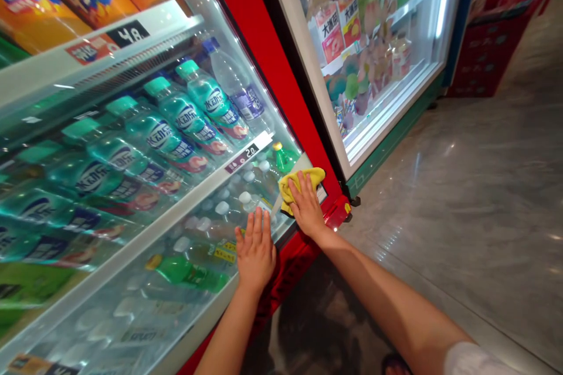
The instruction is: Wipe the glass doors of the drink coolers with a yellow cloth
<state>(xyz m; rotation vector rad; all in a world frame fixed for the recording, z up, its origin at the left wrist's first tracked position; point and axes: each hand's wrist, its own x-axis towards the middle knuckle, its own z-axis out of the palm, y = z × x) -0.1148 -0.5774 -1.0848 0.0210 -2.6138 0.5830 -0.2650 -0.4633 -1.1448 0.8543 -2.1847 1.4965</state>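
A folded yellow cloth with a dark edge lies against the lower right corner of the red fridge's glass door. My right hand presses it there, fingers laid over the cloth. To the left, my left hand rests flat on the glass near the bottom frame, fingers stretched and holding nothing. Behind the glass, a green bottle lies close to my left hand. Rows of teal-capped bottles stand on the shelf above.
A second fridge with a white frame stands to the right, drink cartons inside. The red door frame runs between them. Grey shiny floor spreads at the right, with red boxes farther back.
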